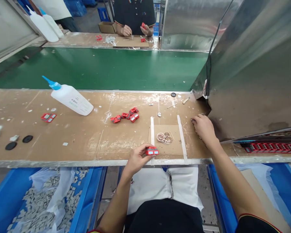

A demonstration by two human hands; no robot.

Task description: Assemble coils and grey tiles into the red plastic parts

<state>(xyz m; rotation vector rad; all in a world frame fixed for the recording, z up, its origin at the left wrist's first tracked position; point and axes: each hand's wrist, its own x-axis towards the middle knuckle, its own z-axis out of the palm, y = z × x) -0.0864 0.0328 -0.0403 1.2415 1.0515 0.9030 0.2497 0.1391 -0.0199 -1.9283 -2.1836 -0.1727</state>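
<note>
Head view: left hand (136, 160) grasps a red piece (152, 150); whether the right hand (204, 129) grips anything, I cannot tell; frame edge crops a red row (275, 148).

- 12 o'clock: green belt (126, 68), pale glare on it; brown-topped far bench (72, 38) along its far edge.
- 11: blue stool (102, 14), grey floor (91, 21).
- 10: pale panel (7, 29).
- 1: shiny metal sheet (184, 22).
- 2–3: large metal housing (254, 71), soft reflections.
- 9 to 3: brown-covered worktop (82, 142), pale front edge.
</note>
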